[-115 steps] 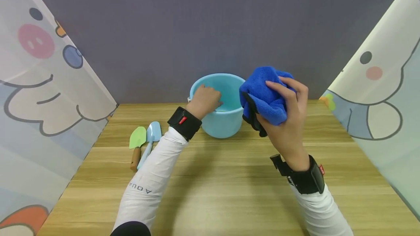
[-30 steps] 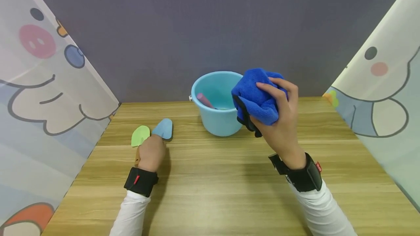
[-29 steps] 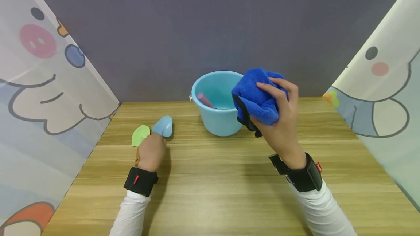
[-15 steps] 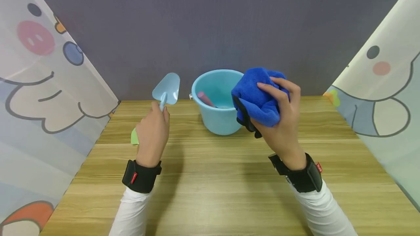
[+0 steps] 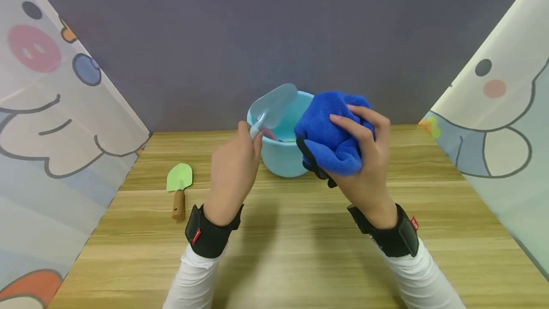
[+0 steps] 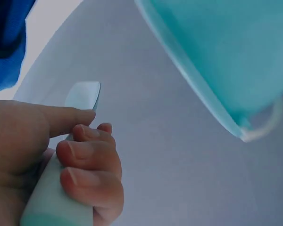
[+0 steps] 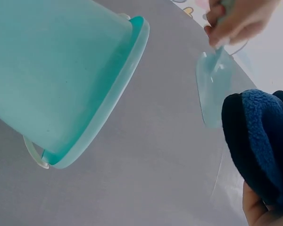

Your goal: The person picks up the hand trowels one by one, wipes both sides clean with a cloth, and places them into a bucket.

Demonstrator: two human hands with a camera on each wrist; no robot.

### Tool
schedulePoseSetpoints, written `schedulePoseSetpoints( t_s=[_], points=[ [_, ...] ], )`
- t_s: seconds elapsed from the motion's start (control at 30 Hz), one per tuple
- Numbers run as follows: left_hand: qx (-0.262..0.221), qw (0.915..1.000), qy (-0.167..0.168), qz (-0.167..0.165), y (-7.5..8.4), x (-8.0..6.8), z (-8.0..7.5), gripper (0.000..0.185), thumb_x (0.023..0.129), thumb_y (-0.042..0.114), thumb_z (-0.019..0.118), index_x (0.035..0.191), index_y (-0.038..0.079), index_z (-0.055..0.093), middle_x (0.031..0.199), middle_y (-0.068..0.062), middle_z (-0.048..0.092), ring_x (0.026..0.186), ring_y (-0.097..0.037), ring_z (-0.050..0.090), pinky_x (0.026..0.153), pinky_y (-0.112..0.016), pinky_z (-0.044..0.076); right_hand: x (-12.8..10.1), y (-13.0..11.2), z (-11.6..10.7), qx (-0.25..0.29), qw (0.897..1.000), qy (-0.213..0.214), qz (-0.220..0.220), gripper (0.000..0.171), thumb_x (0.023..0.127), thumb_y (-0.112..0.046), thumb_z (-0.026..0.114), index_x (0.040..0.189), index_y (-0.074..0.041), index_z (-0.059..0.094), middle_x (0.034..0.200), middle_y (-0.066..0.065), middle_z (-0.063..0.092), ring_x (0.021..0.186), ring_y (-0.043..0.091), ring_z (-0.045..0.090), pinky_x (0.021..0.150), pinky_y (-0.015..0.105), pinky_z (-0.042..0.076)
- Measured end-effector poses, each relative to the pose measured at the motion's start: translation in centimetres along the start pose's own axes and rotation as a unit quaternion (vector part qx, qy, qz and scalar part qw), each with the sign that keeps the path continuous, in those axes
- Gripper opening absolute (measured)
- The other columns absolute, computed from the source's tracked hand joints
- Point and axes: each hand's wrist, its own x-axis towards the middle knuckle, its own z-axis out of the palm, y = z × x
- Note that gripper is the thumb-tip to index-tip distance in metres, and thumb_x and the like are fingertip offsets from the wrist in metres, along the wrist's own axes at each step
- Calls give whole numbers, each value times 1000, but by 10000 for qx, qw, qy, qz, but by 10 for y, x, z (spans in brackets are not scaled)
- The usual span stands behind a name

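Note:
My left hand (image 5: 233,168) grips the handle of a light blue toy trowel (image 5: 272,104), blade raised in front of the light blue bucket (image 5: 280,156). In the left wrist view the fingers (image 6: 87,165) curl round the trowel's handle (image 6: 54,197), with the bucket (image 6: 226,56) above. My right hand (image 5: 364,166) holds a bunched blue cloth (image 5: 332,130) just right of the trowel blade, in front of the bucket's right side. The right wrist view shows the trowel (image 7: 212,92), the cloth (image 7: 262,150) and the bucket (image 7: 61,80). A pink handle (image 5: 270,133) lies inside the bucket.
A green trowel with a wooden handle (image 5: 179,187) lies on the wooden table (image 5: 274,247) at the left. Cartoon-printed panels (image 5: 51,123) close in both sides and a grey wall (image 5: 257,27) stands behind the bucket.
My left hand left the bucket, picked up the blue trowel beside the green one, lifted it and carried it right, up to the bucket and the cloth. The right hand barely moved.

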Motion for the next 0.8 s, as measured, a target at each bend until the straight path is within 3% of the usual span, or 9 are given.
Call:
schedulePoseSetpoints(
  t_s=[0.23, 0.37, 0.5, 0.6, 0.7, 0.8],
  points=[
    [-84, 9994, -28, 333, 22, -5, -2, 35, 103, 28, 60, 121, -2, 58, 68, -7, 63, 48, -22, 55, 39, -34, 36, -8, -6, 6, 134, 9993, -312, -147, 51, 88, -48, 76, 118, -9, 64, 132, 27, 49, 131, 43, 49, 108, 47, 45],
    [-157, 9990, -345, 245, 26, -11, -3, 43, 98, 14, 62, 136, -5, 51, 63, -5, 57, 46, -20, 51, 41, -34, 35, -15, -9, 10, 216, 9965, -793, -178, 49, 90, -46, 74, 121, -10, 62, 135, 24, 48, 133, 45, 47, 109, 50, 44],
    [1, 9981, -368, 500, 28, -16, -4, 47, 99, 12, 58, 141, -7, 47, 60, -2, 51, 44, -16, 45, 41, -33, 36, -18, -11, 14, 347, 9927, -1141, -164, 46, 93, -44, 71, 124, -11, 61, 137, 25, 46, 133, 47, 46, 110, 51, 43],
    [-99, 9968, -101, 785, 29, -18, -4, 28, 101, 15, 59, 124, -2, 57, 65, -2, 53, 45, -15, 45, 41, -32, 37, -18, -11, 15, 414, 9908, -1285, -49, 48, 93, -46, 70, 126, -12, 61, 138, 25, 46, 132, 46, 48, 110, 49, 44],
    [-274, 9949, 129, 965, 28, -19, -3, 9, 99, 12, 62, 104, 5, 57, 68, -3, 55, 47, -15, 47, 41, -32, 38, -18, -10, 15, 415, 9883, -1466, 96, 53, 92, -50, 69, 128, -12, 60, 140, 25, 46, 133, 44, 48, 109, 50, 45],
    [-272, 9929, 246, 1127, 26, -19, -2, 9, 97, 9, 64, 96, 8, 55, 68, -2, 55, 47, -14, 48, 41, -32, 38, -18, -10, 14, 339, 9843, -1727, 160, 57, 92, -52, 68, 132, -12, 58, 143, 26, 44, 134, 45, 48, 105, 57, 47]
  ],
)
